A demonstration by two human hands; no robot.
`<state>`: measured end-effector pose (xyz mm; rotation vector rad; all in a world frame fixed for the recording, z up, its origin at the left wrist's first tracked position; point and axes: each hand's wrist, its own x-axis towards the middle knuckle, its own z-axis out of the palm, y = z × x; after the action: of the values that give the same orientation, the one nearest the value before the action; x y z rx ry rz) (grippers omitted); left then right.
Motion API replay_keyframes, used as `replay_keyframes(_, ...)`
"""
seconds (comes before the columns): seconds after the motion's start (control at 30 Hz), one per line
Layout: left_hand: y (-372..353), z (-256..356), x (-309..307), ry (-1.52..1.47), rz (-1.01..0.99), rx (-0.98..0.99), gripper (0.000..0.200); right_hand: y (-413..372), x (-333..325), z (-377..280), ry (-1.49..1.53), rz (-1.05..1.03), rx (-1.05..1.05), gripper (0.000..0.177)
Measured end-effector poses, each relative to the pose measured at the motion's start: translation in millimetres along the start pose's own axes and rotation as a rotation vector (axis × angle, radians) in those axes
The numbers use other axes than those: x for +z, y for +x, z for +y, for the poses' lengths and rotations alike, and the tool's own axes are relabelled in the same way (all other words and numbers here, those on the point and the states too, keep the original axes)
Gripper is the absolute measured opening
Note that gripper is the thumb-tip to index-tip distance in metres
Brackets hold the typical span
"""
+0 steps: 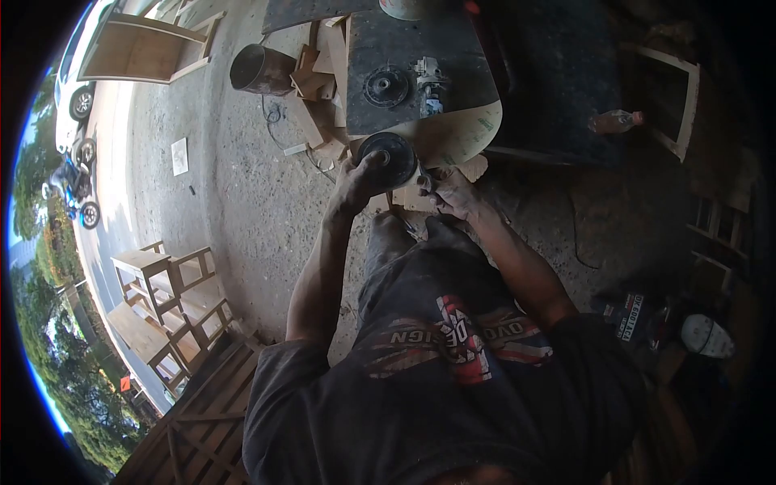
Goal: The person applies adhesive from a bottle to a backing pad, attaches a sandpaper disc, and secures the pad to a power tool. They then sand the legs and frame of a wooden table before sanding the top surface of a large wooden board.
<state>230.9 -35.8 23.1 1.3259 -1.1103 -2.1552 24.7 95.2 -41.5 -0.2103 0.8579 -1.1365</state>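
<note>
My left hand (pixel 356 184) grips a round black disc (pixel 390 158), thumb on its upper face. The disc is held above my knees, at the near edge of the dark worktable (pixel 368 40). A pale beige sheet with green print (pixel 461 133) curves out from behind the disc over the table edge. My right hand (pixel 453 194) is beside the disc's right side, its fingers pinched together; what is between them is too small to make out. On the worktable lie another round black disc-shaped part (pixel 386 86) and a metal-bodied tool part (pixel 432 85).
A bucket (pixel 260 69) and wood offcuts (pixel 311 85) stand left of the worktable. A bottle (pixel 616 121) lies at the right. Wooden stools (pixel 145 267) are at the lower left. A cable (pixel 275 129) runs over the concrete floor. A motorbike (pixel 77 182) is outside.
</note>
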Motion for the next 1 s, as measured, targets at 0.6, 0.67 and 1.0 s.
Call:
replay_keyframes(0.6,-8.7,28.9,25.5,0.062,-0.126,0.109,0.050,2.0,-12.1,-10.2,-0.137,-0.038,-0.109,0.015)
replay_keyframes(0.67,-5.3,28.0,22.2,0.111,-0.152,0.110,0.050,0.4,-10.2,-8.0,-0.111,-0.015,-0.135,0.012)
replay_keyframes(1.0,-14.9,40.9,39.5,0.245,-0.196,0.103,0.062,-19.0,4.3,-37.0,-0.135,-0.003,-0.146,0.009)
